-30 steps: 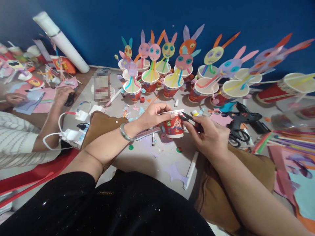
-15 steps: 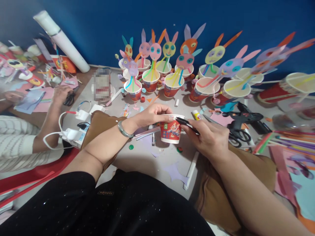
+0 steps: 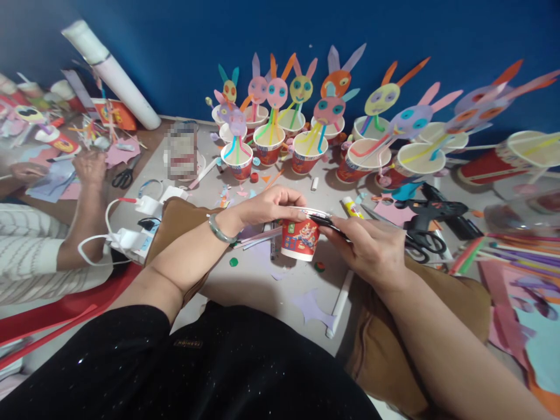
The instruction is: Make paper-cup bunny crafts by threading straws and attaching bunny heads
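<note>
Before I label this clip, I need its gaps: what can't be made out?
Bottom inside the held cup: head view, hidden by its near wall.
Kind of black tool: head view, mostly covered by the right hand.
Pixelated item: head view, masked by blocks.
Far-right cup: head view, cut by right edge.

A plain deep-blue wall (image 3: 184, 52) stands behind the grey counter (image 3: 258, 286). A brown surface (image 3: 149, 142) adjoins the counter at left. The wall carries one small pale mark (image 3: 310, 46) and appears lighter toward the upper left corner.
</note>
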Demonstrator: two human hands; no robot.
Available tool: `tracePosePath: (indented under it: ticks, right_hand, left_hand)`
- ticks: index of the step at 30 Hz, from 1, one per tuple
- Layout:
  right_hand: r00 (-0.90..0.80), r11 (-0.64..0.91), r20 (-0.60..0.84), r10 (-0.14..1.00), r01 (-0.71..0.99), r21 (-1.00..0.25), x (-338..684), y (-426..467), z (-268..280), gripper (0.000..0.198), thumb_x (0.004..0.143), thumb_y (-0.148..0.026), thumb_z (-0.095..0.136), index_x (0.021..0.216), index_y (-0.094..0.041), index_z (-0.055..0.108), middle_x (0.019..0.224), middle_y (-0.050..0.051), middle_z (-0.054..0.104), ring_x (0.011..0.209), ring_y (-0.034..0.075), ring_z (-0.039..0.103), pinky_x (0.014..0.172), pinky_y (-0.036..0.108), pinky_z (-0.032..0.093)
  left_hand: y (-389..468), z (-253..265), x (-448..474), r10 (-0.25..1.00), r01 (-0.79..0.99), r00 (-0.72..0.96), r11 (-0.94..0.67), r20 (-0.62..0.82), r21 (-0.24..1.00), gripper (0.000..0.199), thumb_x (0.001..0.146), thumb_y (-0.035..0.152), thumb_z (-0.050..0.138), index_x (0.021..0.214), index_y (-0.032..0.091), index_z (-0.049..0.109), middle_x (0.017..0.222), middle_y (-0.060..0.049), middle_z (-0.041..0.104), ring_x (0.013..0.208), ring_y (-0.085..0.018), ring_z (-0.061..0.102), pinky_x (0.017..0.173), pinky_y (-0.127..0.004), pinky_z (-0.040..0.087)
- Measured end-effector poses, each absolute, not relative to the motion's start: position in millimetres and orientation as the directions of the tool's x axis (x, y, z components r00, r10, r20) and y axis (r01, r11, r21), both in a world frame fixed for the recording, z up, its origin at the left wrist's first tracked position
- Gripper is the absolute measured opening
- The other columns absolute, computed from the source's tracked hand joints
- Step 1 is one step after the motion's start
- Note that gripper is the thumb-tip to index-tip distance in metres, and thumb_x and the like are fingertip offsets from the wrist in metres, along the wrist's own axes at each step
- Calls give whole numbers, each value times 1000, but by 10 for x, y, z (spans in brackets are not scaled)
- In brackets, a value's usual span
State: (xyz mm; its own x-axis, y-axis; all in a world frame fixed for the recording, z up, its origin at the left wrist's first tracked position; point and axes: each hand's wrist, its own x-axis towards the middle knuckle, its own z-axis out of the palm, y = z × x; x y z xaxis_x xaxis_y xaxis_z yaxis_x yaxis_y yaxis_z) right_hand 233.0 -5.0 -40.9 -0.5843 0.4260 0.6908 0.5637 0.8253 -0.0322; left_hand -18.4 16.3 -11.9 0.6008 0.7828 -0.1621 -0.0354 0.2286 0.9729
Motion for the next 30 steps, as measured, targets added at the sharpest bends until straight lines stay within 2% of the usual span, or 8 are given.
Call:
tracePosePath:
  ticks: [6,12,17,21,30]
  right_hand:
    - [-584,833,699,412,553,-29,2334,-55,-410,16,99,-30,69,106,-16,70,74,4,72,59,15,60,56,29,40]
    - [-575,817,666,475,570,-91,2343,-62,-425,16,101,-33,66,103,-19,72,73,3,73,59,15,61,57,29,40]
    - [-597,830,679,428,557,-34,2344,-65,-413,15,100,-29,68,111,-19,70,75,3,74,61,16,64,58,28,42]
    - [-598,835,680,424,549,-38,2349,-70,-414,17,100,-27,66,114,-18,69,75,4,73,61,16,62,59,28,41]
    - [-616,828,647,449,560,-41,2351,-68,-422,15,102,-30,64,108,-19,71,74,4,73,60,15,62,57,28,40]
  left_hand:
    - [158,-125,-191,776,-49,612,229,-152,972,38,73,43,89,78,12,69,70,1,64,63,-6,53,66,-23,45]
    - [147,-99,-191,777,-41,608,239,-166,970,37,72,42,89,78,12,69,70,1,64,63,-7,53,66,-23,46]
    - [145,-78,-194,775,-38,610,238,-166,971,38,73,44,89,78,12,68,71,1,63,64,-7,53,65,-23,45]
    - [144,-59,-192,777,-21,605,235,-175,972,40,72,45,89,77,12,67,71,1,62,64,-7,53,64,-23,43]
    - [150,-61,-190,763,-23,612,280,-208,960,38,70,42,90,76,13,66,71,1,64,63,-7,53,66,-23,45]
